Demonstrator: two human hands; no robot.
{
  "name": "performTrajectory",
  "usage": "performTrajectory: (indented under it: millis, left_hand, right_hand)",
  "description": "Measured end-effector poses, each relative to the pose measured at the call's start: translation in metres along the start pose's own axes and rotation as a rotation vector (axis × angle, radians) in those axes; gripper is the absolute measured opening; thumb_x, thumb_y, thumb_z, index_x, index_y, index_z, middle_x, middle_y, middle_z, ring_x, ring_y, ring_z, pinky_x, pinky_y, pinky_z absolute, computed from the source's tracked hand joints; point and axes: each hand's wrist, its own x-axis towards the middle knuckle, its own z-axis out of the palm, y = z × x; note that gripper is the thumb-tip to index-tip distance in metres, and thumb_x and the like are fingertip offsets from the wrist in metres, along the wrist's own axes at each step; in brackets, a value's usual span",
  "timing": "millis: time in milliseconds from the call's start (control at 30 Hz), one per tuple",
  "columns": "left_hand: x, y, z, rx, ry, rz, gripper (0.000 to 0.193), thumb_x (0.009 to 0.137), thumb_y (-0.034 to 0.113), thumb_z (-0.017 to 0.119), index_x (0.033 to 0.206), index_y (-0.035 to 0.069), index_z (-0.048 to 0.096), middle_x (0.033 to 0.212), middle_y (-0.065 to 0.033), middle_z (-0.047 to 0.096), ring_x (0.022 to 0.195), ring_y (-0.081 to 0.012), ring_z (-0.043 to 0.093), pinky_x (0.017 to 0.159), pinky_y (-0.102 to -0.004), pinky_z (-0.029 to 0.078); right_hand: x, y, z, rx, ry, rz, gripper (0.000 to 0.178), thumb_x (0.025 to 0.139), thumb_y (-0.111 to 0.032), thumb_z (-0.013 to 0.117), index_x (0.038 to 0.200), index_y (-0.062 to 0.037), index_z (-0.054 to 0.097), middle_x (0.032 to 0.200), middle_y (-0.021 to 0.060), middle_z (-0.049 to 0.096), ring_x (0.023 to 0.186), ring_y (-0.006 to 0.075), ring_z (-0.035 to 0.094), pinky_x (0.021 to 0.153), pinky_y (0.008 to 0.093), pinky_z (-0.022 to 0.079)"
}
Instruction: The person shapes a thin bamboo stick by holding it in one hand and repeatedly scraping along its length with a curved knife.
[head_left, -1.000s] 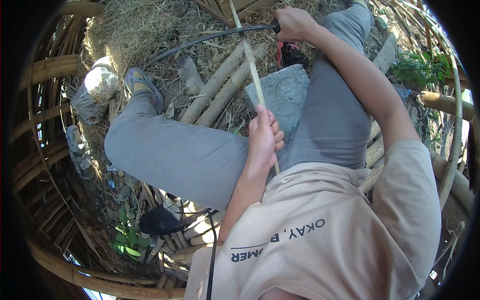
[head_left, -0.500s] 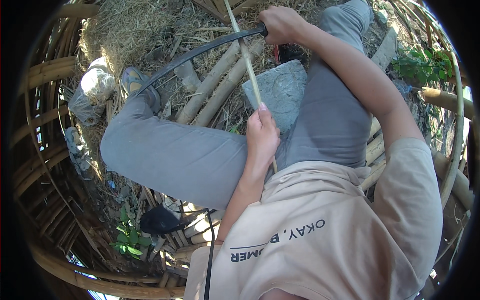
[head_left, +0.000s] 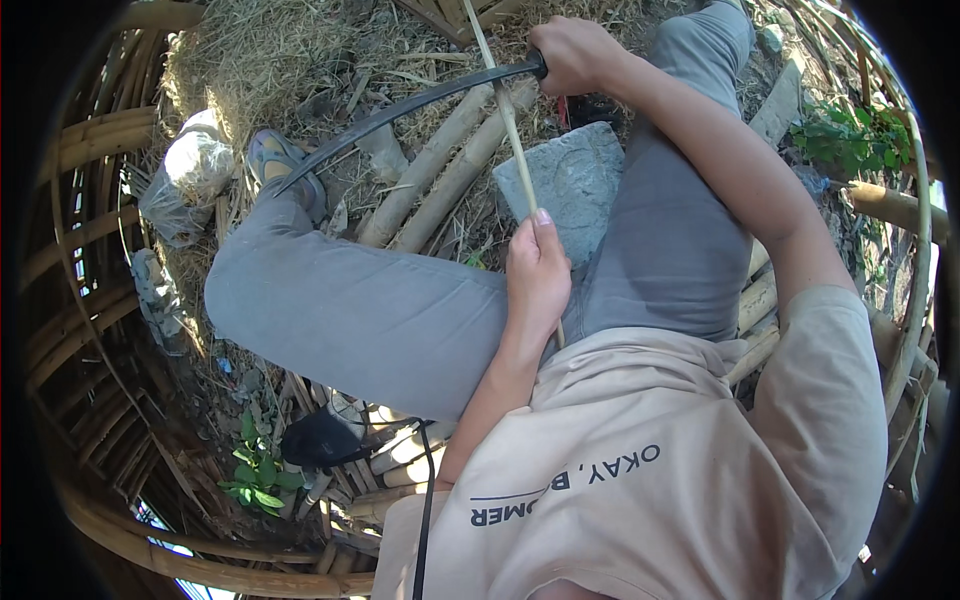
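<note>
My left hand (head_left: 539,275) is closed around a thin pale bamboo strip (head_left: 515,150), thumb laid along its top. The strip runs from my lap up past the top edge of the view. My right hand (head_left: 578,57) grips the dark handle of a long curved knife (head_left: 410,103). Its blade reaches leftward across the strip, its tip close to my left shin. Blade and strip cross a little left of my right hand; they seem to touch there. Beneath the strip, between my legs, lies a flat grey stone (head_left: 570,190).
Two bamboo poles (head_left: 440,165) lie on straw-strewn ground beyond my left leg. Dry grass (head_left: 270,70) is heaped at upper left, near a clear plastic bag (head_left: 190,180). A black cloth-like item (head_left: 322,438) sits near my left hip. Curved bamboo railing (head_left: 230,572) surrounds me.
The whole scene sits slightly farther right in the view. Both hands keep their grips, and the knife still crosses the strip at nearly the same place.
</note>
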Motion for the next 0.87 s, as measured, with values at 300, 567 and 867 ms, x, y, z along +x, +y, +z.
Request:
performTrajectory:
  millis: [300,567,867]
  left_hand:
    - [-0.004,0.001,0.0,-0.069,-0.026,-0.055,0.033,0.109,0.035,0.036,0.084,0.014,0.04,0.061,0.0074,0.031,0.044,-0.0024,0.026,0.037,-0.0228,0.02]
    - [-0.008,0.009,-0.003,-0.162,-0.072,-0.095,0.034,0.109,0.037,0.036,0.084,0.015,0.04,0.062,0.0072,0.031,0.044,-0.0024,0.025,0.037,-0.0226,0.018]
    - [0.006,-0.02,-0.008,0.375,0.09,0.134,0.035,0.106,0.034,0.047,0.086,0.007,0.052,0.067,-0.0069,0.059,0.057,-0.0274,0.055,0.059,-0.0416,0.046]
  right_hand:
    - [0.004,0.009,-0.009,-0.038,-0.101,0.112,0.028,0.059,-0.023,0.071,0.076,-0.0008,0.071,0.081,0.0231,0.07,0.08,0.0392,0.07,0.07,0.0466,0.057]
    - [-0.003,0.017,-0.003,0.032,-0.096,0.167,0.025,0.065,-0.021,0.07,0.079,-0.0009,0.07,0.079,0.0211,0.068,0.079,0.0393,0.069,0.072,0.0478,0.056]
    - [0.0,-0.018,-0.011,-0.044,-0.177,0.057,0.021,0.065,-0.016,0.07,0.083,-0.0044,0.07,0.081,0.0196,0.069,0.076,0.0388,0.069,0.072,0.0452,0.057]
